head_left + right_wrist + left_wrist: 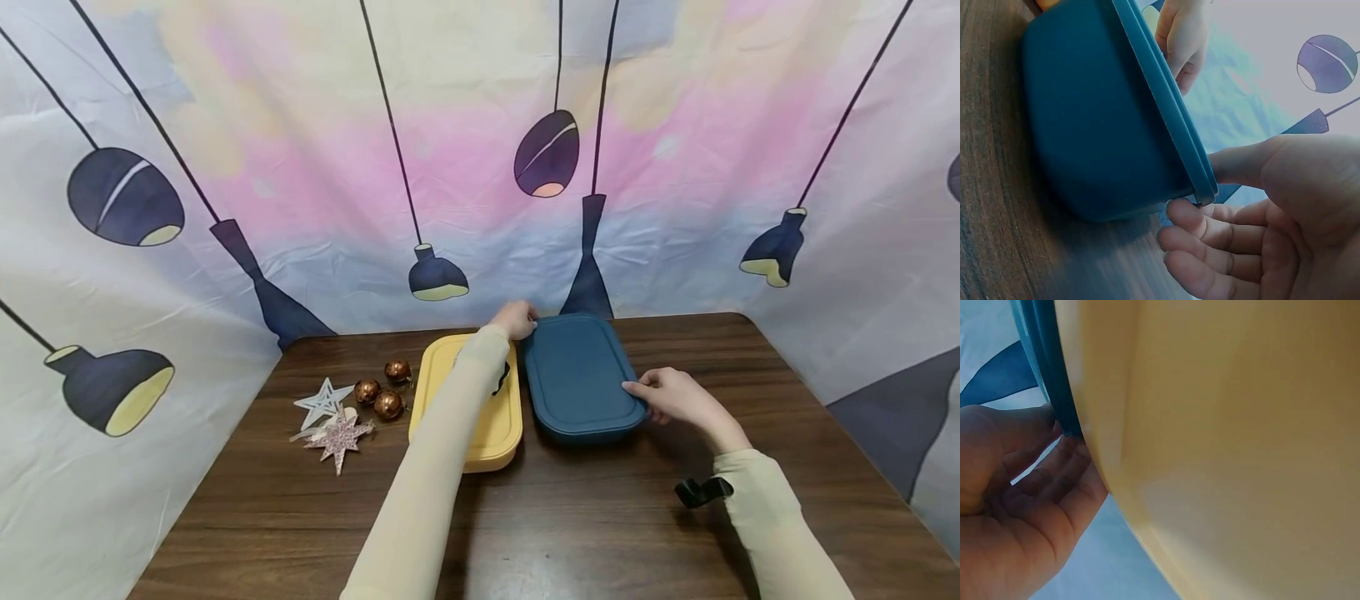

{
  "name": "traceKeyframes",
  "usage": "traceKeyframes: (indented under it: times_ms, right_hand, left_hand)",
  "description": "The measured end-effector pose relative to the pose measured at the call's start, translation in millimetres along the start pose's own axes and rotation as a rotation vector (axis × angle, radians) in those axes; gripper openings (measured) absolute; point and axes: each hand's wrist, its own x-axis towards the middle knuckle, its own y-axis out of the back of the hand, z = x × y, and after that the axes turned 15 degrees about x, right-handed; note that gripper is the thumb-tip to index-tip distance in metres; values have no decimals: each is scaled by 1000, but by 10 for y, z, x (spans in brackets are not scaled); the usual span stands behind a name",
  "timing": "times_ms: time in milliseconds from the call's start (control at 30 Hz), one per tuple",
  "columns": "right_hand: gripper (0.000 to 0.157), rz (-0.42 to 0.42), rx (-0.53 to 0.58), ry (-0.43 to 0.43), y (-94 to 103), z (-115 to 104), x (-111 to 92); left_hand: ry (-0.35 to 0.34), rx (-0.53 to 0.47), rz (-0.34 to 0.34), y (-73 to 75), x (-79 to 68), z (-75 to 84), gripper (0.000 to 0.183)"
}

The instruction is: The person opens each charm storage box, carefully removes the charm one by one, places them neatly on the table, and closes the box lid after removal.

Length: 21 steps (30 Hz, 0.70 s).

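Note:
A dark blue lidded container (581, 371) stands on the wooden table, its lid (1175, 119) on top. At its far left corner, my left hand (514, 319) pinches the lid's rim between thumb and fingers, as the left wrist view shows. My right hand (675, 393) grips the rim at the near right corner, thumb above and fingertips below. Just left of the blue container is a yellow lidded container (438, 375), partly hidden under my left forearm; it fills much of the left wrist view. The insides of both containers are hidden.
Left of the yellow container lie several ornaments: shiny brown balls (388, 404), a white star (326, 402) and a pink glittery star (340, 436). Behind the table (570, 533) hangs a cloth backdrop (480, 167) printed with lamps. A black strap (701, 492) is on my right wrist.

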Motion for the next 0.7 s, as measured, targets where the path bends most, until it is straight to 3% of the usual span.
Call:
traceKeyframes:
  times_ms: [300, 500, 600, 700]
  right_hand:
    - [40, -58, -68, -4, 47, -56, -8]
    - [39, -148, -51, -27, 55, -55, -18]
    - [41, -196, -29, -50, 39, -48, -11]
    - [41, -214, -14, -59, 40, -32, -11]
  left_hand:
    - [16, 32, -48, 45, 65, -10, 27]
    - [24, 63, -137, 36, 158, 16, 22]
    - [28, 35, -177, 20, 154, 39, 30]
    - [13, 5, -170, 12, 122, 68, 36]
